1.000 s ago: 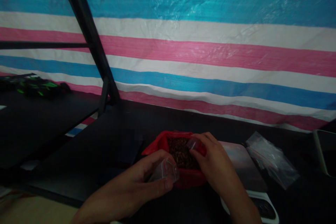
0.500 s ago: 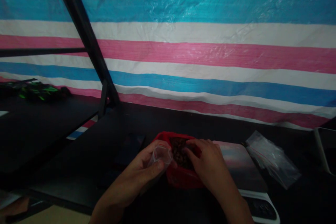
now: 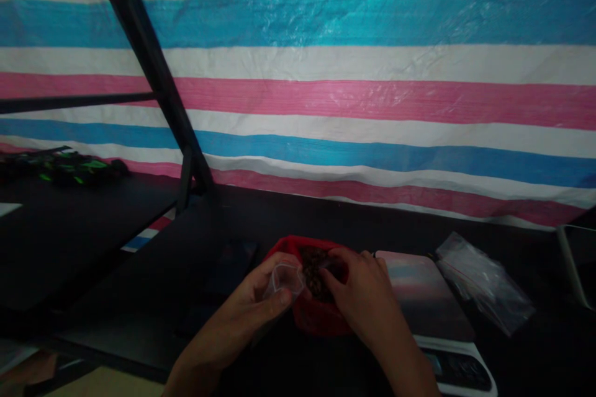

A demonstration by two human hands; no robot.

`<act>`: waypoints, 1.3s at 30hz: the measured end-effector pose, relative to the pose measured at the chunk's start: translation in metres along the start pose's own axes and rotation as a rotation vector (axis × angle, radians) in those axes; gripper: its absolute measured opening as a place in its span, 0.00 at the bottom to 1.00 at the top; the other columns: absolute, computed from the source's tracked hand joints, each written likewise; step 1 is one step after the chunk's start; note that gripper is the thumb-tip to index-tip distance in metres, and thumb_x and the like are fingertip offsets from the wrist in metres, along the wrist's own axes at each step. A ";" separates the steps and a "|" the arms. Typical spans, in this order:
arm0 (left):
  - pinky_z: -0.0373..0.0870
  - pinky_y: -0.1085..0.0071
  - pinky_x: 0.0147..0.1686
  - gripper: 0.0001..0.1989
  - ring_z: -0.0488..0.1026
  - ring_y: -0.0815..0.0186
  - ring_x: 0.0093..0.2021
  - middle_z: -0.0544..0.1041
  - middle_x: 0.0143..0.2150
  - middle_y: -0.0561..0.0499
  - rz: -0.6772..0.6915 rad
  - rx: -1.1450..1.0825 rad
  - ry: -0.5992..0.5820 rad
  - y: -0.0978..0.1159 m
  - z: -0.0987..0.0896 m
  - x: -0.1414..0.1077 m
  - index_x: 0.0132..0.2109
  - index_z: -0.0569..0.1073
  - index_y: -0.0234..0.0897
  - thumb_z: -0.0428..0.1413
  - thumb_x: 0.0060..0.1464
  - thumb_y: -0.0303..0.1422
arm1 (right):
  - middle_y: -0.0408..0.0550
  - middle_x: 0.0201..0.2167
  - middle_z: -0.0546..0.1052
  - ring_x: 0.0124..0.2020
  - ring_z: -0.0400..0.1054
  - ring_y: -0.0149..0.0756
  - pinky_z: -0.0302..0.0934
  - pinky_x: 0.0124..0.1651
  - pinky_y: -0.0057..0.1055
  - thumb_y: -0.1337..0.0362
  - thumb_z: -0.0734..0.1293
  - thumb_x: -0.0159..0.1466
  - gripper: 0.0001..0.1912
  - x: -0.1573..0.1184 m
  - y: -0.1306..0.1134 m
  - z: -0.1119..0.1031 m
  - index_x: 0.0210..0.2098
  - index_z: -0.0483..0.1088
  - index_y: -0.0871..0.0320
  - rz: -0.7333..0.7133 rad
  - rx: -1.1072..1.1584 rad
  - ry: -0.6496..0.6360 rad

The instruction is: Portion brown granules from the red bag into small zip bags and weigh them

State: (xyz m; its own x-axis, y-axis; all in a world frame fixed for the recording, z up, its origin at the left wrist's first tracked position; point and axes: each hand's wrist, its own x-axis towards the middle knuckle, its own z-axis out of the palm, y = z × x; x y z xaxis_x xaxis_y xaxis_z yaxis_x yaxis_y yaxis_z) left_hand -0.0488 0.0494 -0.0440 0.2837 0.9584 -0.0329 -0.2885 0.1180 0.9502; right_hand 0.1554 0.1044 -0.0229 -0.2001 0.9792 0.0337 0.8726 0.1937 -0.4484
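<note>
My left hand (image 3: 254,298) grips a small clear plastic bag (image 3: 286,279), its mouth held open. Beside it stands an open red bag (image 3: 321,317) filled with small brown pieces (image 3: 315,276), too dark to name. Over the right side of the red bag's opening is my right hand (image 3: 358,285), thumb and fingers pinched together just above the pieces. What sits between those fingertips, if anything, cannot be made out.
A kitchen scale (image 3: 423,298) with a metal plate is right of the red bag. Clear zip bags (image 3: 484,282) lie beyond it, and a dark framed device (image 3: 580,267) at the far right. Black and green model cars (image 3: 79,167) rest on the left table, near a black metal post (image 3: 162,87).
My right hand has shifted slightly left over the brown pieces, toward the clear bag. The left hand keeps its hold, and the view has tipped a little.
</note>
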 end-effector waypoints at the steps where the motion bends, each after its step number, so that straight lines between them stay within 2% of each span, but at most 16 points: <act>1: 0.66 0.63 0.56 0.23 0.71 0.58 0.52 0.76 0.50 0.49 -0.001 0.004 0.000 0.000 0.000 0.000 0.56 0.76 0.42 0.66 0.61 0.49 | 0.53 0.50 0.85 0.54 0.74 0.57 0.58 0.59 0.51 0.60 0.69 0.71 0.12 0.000 -0.001 0.001 0.52 0.80 0.53 0.005 0.008 0.014; 4: 0.67 0.64 0.54 0.21 0.72 0.60 0.49 0.76 0.47 0.49 0.012 0.017 -0.003 0.001 0.003 0.000 0.53 0.77 0.41 0.66 0.61 0.49 | 0.53 0.49 0.85 0.52 0.76 0.54 0.61 0.57 0.47 0.60 0.69 0.70 0.13 0.000 -0.001 0.006 0.51 0.80 0.53 -0.002 0.062 0.052; 8: 0.68 0.64 0.56 0.20 0.73 0.60 0.50 0.77 0.47 0.49 0.005 -0.004 -0.010 0.000 0.003 0.001 0.53 0.77 0.41 0.66 0.62 0.48 | 0.52 0.46 0.86 0.47 0.80 0.50 0.65 0.53 0.43 0.61 0.70 0.68 0.11 0.000 0.000 0.011 0.49 0.80 0.52 -0.028 0.186 0.034; 11: 0.69 0.68 0.52 0.20 0.73 0.63 0.48 0.76 0.46 0.52 0.046 0.020 0.026 0.005 0.000 -0.002 0.53 0.78 0.43 0.67 0.61 0.49 | 0.51 0.43 0.86 0.46 0.81 0.48 0.68 0.50 0.40 0.61 0.68 0.68 0.11 0.002 0.003 0.010 0.48 0.80 0.52 -0.019 0.302 0.022; 15: 0.71 0.73 0.44 0.14 0.74 0.67 0.42 0.77 0.41 0.55 0.039 0.230 0.059 0.032 0.004 -0.015 0.46 0.79 0.44 0.68 0.60 0.46 | 0.51 0.40 0.87 0.43 0.82 0.46 0.70 0.47 0.37 0.60 0.65 0.70 0.12 0.004 0.009 0.005 0.45 0.80 0.54 0.023 0.425 0.026; 17: 0.72 0.74 0.43 0.11 0.75 0.66 0.41 0.78 0.40 0.55 -0.011 0.328 0.154 0.048 0.013 -0.023 0.45 0.79 0.45 0.67 0.61 0.44 | 0.50 0.39 0.87 0.42 0.82 0.45 0.70 0.46 0.37 0.58 0.65 0.70 0.12 0.005 0.013 0.003 0.44 0.80 0.53 0.038 0.470 0.031; 19: 0.74 0.73 0.43 0.11 0.76 0.65 0.41 0.77 0.39 0.55 0.036 0.362 0.251 0.055 0.025 -0.024 0.45 0.78 0.45 0.68 0.59 0.42 | 0.49 0.37 0.86 0.42 0.81 0.45 0.70 0.46 0.37 0.56 0.66 0.69 0.13 0.005 0.016 0.002 0.44 0.81 0.53 0.041 0.512 0.043; 22: 0.76 0.70 0.44 0.14 0.79 0.61 0.44 0.78 0.40 0.54 0.104 0.366 0.346 0.042 0.041 -0.011 0.48 0.77 0.46 0.68 0.55 0.34 | 0.48 0.36 0.86 0.41 0.81 0.46 0.71 0.46 0.39 0.53 0.67 0.68 0.14 0.005 0.019 -0.001 0.44 0.81 0.52 0.031 0.578 0.107; 25: 0.76 0.63 0.53 0.20 0.80 0.57 0.52 0.81 0.52 0.49 0.143 0.396 0.373 0.007 0.051 0.012 0.54 0.76 0.46 0.63 0.55 0.27 | 0.50 0.36 0.86 0.39 0.81 0.48 0.71 0.44 0.40 0.49 0.67 0.67 0.16 0.003 0.019 -0.006 0.45 0.81 0.52 0.043 0.636 0.194; 27: 0.76 0.58 0.55 0.22 0.80 0.53 0.54 0.82 0.55 0.45 0.156 0.440 0.403 -0.014 0.053 0.025 0.54 0.77 0.44 0.62 0.53 0.25 | 0.51 0.36 0.86 0.40 0.80 0.49 0.71 0.44 0.41 0.47 0.68 0.67 0.19 0.002 0.016 -0.011 0.47 0.80 0.53 0.052 0.656 0.238; 29: 0.75 0.55 0.56 0.23 0.80 0.51 0.55 0.82 0.56 0.42 0.194 0.430 0.435 -0.027 0.054 0.032 0.55 0.77 0.44 0.61 0.52 0.24 | 0.52 0.38 0.86 0.42 0.80 0.50 0.71 0.45 0.43 0.47 0.68 0.67 0.20 -0.001 0.013 -0.015 0.49 0.79 0.52 0.043 0.659 0.272; 35: 0.76 0.52 0.55 0.22 0.80 0.49 0.55 0.81 0.57 0.39 0.233 0.389 0.478 -0.026 0.052 0.035 0.56 0.76 0.42 0.61 0.54 0.27 | 0.48 0.43 0.85 0.50 0.76 0.52 0.64 0.60 0.53 0.54 0.72 0.63 0.15 -0.010 -0.001 -0.024 0.48 0.81 0.47 -0.082 0.544 0.327; 39: 0.76 0.53 0.53 0.19 0.80 0.48 0.54 0.82 0.55 0.38 0.239 0.430 0.495 -0.027 0.046 0.035 0.56 0.76 0.40 0.61 0.56 0.30 | 0.45 0.47 0.84 0.52 0.75 0.52 0.64 0.59 0.53 0.60 0.76 0.59 0.17 -0.014 -0.007 -0.032 0.48 0.81 0.43 -0.130 0.462 0.313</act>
State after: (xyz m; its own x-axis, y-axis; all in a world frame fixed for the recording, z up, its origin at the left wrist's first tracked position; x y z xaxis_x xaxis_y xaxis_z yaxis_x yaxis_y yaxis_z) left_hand 0.0114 0.0675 -0.0568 -0.2220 0.9631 0.1525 0.1253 -0.1269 0.9840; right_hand 0.1666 0.0915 0.0084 -0.0902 0.9338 0.3461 0.5496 0.3365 -0.7646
